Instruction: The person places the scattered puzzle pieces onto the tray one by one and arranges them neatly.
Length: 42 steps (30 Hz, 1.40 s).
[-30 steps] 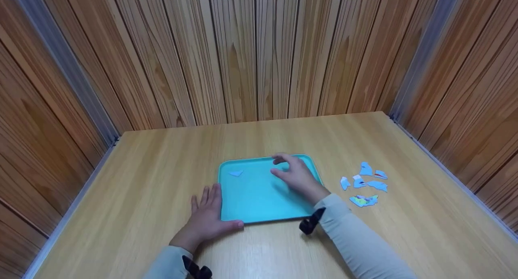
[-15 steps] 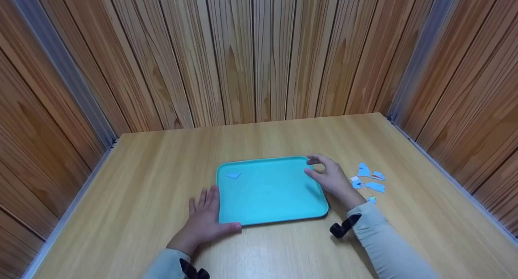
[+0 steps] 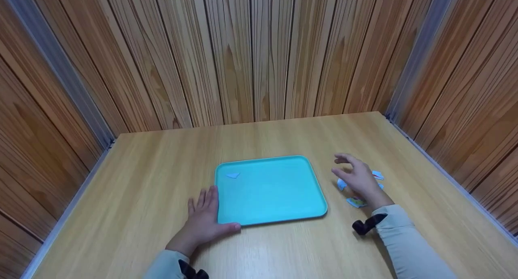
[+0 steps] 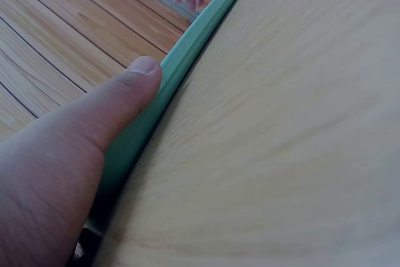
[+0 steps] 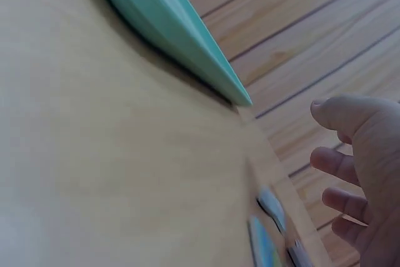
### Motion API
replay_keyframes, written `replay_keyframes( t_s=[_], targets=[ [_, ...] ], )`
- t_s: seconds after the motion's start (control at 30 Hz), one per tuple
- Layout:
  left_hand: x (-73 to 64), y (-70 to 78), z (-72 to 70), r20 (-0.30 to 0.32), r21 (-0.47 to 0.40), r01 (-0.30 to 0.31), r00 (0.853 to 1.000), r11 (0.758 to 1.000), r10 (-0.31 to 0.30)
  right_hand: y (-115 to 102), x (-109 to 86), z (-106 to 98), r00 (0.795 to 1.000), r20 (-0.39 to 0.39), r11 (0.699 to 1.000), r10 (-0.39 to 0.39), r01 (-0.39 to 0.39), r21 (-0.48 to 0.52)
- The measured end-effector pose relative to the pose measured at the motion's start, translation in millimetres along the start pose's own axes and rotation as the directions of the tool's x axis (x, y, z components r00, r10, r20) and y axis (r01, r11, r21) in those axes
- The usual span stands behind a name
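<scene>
A turquoise tray lies on the wooden table, with one small light-blue puzzle piece near its far left corner. My left hand rests at the tray's near left corner, fingers straight along the left side and thumb on the front rim. To the right of the tray, my right hand hovers over a group of flat puzzle pieces, thumb and fingers apart with nothing between them. It hides part of the group; a blue piece and a multicoloured piece show beside it.
Wood-panelled walls enclose the table at the back and both sides. More pieces, including one with a red mark, peek out right of my right hand. Bare tabletop lies in front of the tray.
My right hand has moved right, from above the tray to above the puzzle pieces. The left hand stays at the tray's corner, and the piece in the tray has not moved.
</scene>
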<state>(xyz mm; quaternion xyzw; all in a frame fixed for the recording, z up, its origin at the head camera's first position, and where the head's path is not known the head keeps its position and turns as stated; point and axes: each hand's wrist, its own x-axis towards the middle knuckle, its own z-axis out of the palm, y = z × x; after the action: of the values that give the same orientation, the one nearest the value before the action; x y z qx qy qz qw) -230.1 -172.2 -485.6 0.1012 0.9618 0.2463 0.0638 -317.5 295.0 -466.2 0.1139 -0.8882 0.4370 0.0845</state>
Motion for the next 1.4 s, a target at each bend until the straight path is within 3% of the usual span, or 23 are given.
replay_keyframes(
  t_s=[0.4,0.83,1.13,1.4],
  targets=[
    [1.7,-0.1,-0.2,0.014,-0.006,0.019,1.0,1.0,-0.019,32.0,-7.6,-29.3,0.998,-0.01,0.998,0.063,-0.063,-0.014],
    [2.5,-1.6,-1.0,0.019,-0.007,0.016,1.0,1.0,-0.016,35.3,-14.3,-22.6,0.995,0.06,0.991,0.077,-0.07,-0.115],
    [3.6,-0.2,-1.0,0.024,-0.008,0.016,1.0,1.0,-0.016,38.5,-18.5,-16.7,0.991,0.023,0.96,-0.129,0.13,-0.247],
    [3.3,-1.9,-0.5,0.038,-0.021,0.03,0.999,0.999,-0.029,35.5,-24.8,-12.3,0.992,0.071,0.946,-0.106,0.123,-0.301]
  ],
)
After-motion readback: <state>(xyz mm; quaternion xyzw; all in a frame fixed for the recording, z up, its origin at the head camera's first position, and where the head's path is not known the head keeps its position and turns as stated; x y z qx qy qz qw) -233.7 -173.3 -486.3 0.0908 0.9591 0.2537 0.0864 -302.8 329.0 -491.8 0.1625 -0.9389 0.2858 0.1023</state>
